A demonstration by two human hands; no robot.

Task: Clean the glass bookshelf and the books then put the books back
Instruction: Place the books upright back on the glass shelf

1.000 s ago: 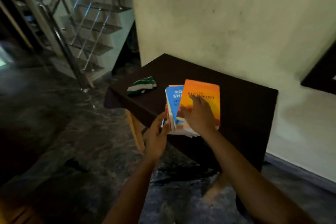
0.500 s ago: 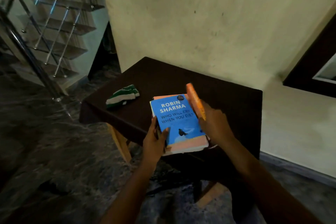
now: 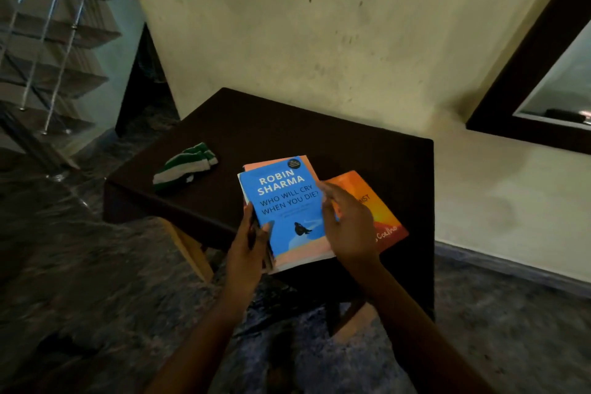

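orange book (image 3: 385,217) had left the stack (image 3: 300,261) and lay flat on the table (image 3: 287,125) beside it; right hand (image 3: 348,227) hung over it, fingers loose, empty; left hand (image 3: 252,243) gripped the stack's edge; blue book (image 3: 287,201) likely next to clean.

Both bare forearms reach up from the near edge and converge toward the far side. The left forearm (image 3: 204,333) rises from the near left and the right forearm (image 3: 412,323) from the near right. The left hand (image 3: 251,246) grips the near-left corner of the stack of books (image 3: 287,201), thumb (image 3: 267,229) laid on the top cover and fingers tucked under the side. The right hand (image 3: 348,224) is palm down just right of that stack. Its fingers (image 3: 329,193) are nearly straight, loosely together and pointing far-left.
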